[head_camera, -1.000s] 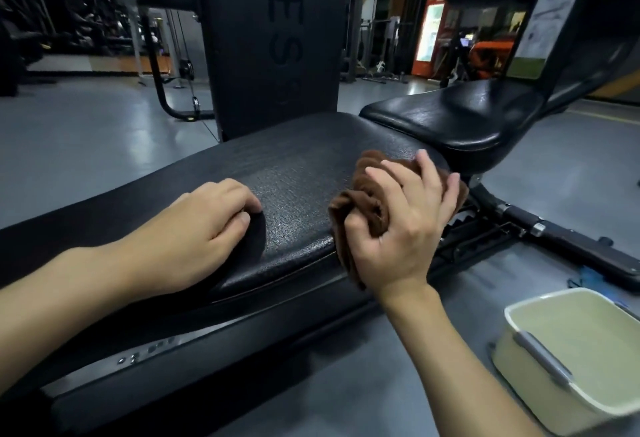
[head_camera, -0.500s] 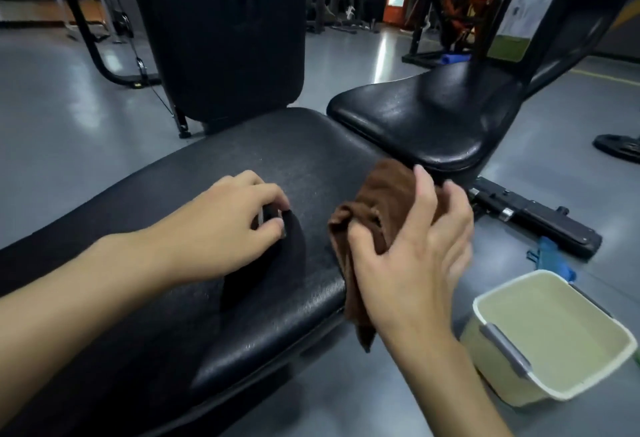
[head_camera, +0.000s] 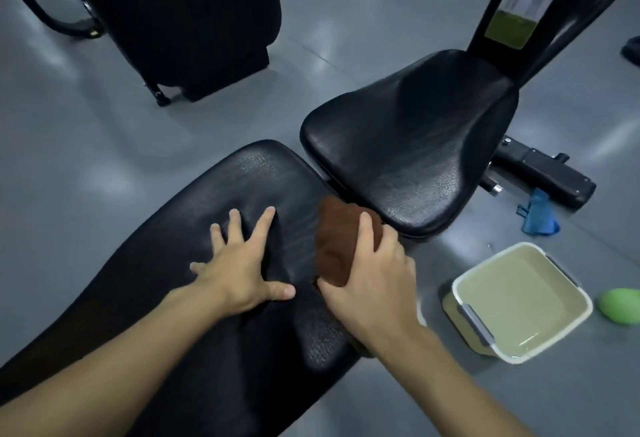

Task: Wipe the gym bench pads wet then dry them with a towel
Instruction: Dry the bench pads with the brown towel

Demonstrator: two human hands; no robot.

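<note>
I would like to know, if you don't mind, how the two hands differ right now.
The left hand lies flat with fingers spread, while the right hand curls its fingers. The left hand holds nothing; the right hand grips a brown cloth. The left hand sits mid-width on the long bench pad, the right hand at its edge near the seat pad. Both are bare and at the same pad.
</note>
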